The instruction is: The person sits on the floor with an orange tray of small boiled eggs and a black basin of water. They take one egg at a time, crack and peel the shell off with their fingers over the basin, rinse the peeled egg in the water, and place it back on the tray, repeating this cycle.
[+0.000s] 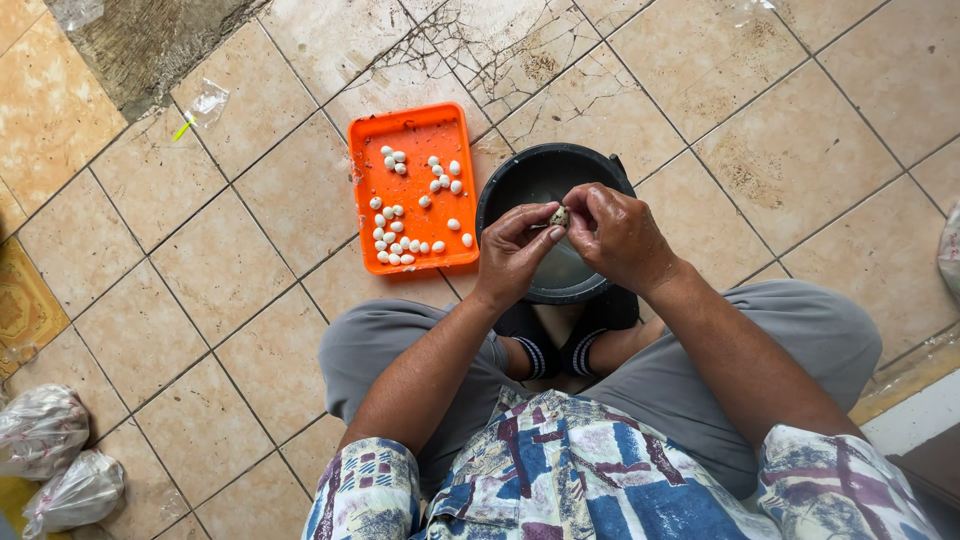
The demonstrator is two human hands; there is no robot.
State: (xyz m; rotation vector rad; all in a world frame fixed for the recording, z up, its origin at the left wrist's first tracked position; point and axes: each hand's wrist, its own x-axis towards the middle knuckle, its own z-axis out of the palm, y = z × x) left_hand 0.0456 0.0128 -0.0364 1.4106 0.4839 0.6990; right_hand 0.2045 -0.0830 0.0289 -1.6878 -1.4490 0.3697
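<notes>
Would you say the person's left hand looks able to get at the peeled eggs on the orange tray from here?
Probably yes: the left hand is just right of the orange tray, nothing between, though it shares a small egg with the right hand.

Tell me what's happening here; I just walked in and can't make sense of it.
A person sits on a tiled floor, holding a small speckled egg between the left hand and right hand, over a black bucket of water. Beside the bucket, an orange tray holds many small white peeled eggs. Tied plastic bags lie at the left edge.
</notes>
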